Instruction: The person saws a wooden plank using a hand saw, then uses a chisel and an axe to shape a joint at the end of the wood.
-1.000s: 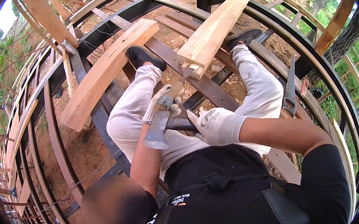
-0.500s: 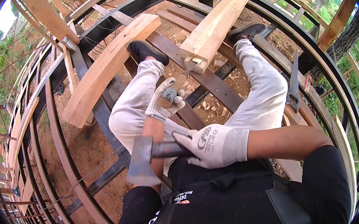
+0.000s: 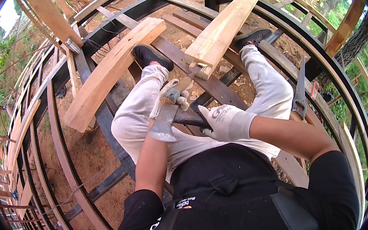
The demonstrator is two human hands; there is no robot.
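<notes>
My gloved left hand [image 3: 169,97] is closed round a chisel [image 3: 184,84] with a wooden handle. The chisel's blade reaches the notched end of a pale timber beam [image 3: 224,25], which lies between my feet and points away from me. In my gloved right hand [image 3: 227,121] is the dark handle of a hatchet [image 3: 165,121]. The hatchet's broad metal head is right at the butt of the chisel, just by my left hand; whether they touch I cannot tell.
A second thick beam [image 3: 112,73] lies to the left, beside my left shoe. At right, a handsaw [image 3: 300,91] leans against the frame. Dark metal and wooden joists [image 3: 66,150] run round me, with gaps over reddish soil and wood chips. A tree trunk [image 3: 357,38] stands far right.
The hatchet has swung forward, away from my body, and its head is now near the chisel's butt. My right hand moved forward with it. The left hand stays about where it was.
</notes>
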